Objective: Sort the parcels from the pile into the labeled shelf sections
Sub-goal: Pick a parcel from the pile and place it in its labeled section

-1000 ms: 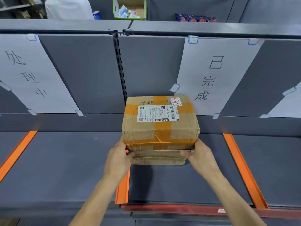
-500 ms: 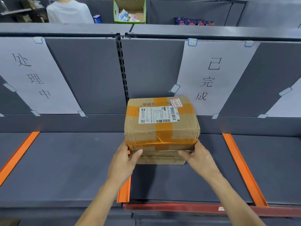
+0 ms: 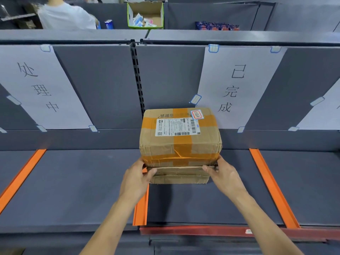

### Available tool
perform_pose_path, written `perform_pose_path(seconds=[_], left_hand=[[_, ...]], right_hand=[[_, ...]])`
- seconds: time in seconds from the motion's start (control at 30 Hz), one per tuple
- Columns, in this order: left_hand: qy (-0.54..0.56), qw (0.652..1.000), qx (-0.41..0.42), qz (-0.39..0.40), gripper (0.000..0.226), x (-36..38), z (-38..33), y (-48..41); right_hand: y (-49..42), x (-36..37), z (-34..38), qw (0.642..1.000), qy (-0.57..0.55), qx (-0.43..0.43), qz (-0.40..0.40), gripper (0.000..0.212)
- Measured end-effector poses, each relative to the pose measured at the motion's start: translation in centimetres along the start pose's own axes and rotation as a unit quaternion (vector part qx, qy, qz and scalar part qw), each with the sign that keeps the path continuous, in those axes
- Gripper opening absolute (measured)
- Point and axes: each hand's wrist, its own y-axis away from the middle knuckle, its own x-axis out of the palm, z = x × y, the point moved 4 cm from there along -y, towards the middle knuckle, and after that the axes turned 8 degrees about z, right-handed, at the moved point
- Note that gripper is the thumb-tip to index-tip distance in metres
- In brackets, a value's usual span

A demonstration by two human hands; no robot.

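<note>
The taped parcel (image 3: 180, 138) sits mid-frame on a flat parcel (image 3: 179, 174), in the shelf section under the 已完成 sign (image 3: 237, 87); my left hand (image 3: 137, 178) and right hand (image 3: 223, 176) grip the flat one's ends, and I should square both behind the orange divider (image 3: 140, 208).

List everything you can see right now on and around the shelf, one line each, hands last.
Tall brown cardboard parcel with orange tape: 1, stacked on the flat parcel, right section.
Flat brown cardboard parcel: 1, underneath, on the shelf.
White shipping label: 1, top of tall parcel.
Red-bordered sticker: 1, tall parcel's far right corner.
White paper sign 处理中: 1, left back panel.
White paper sign 已完成: 1, right back panel.
Orange divider strips: 3, on the grey shelf.
Open cardboard box with green rim: 1, behind shelf.
Person in white shirt: 1, far left.
Left hand: flat parcel's left end.
Right hand: its right end.
</note>
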Motion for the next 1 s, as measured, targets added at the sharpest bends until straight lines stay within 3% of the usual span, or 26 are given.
perform_pose_path(seconds=[0.33, 0.47, 0.6, 0.73, 1.0], left_hand=[[-0.002, 1.000, -0.017, 0.011, 0.031, 0.7, 0.2, 1.8], [-0.080, 0.997, -0.006, -0.013, 0.047, 0.7, -0.5, 3.7], [-0.155, 0.988, -0.017, -0.018, 0.048, 1.8, -1.2, 5.8], [-0.206, 0.978, 0.024, 0.000, 0.039, 3.4, -2.2, 6.4], [-0.241, 0.958, 0.124, 0.098, 0.054, 9.5, -6.7, 6.0]], right_hand=[[1.5, -0.6, 0.3, 1.000, 0.027, 0.007, 0.007, 0.037], [2.4, -0.8, 0.2, 0.999, 0.052, 0.003, 0.004, 0.042], [3.4, -0.8, -1.1, 0.994, 0.105, 0.009, 0.006, 0.061], [4.5, -0.8, -2.6, 0.985, 0.174, 0.004, 0.019, 0.067], [8.2, -4.5, -5.8, 0.952, 0.305, -0.007, -0.011, 0.073]])
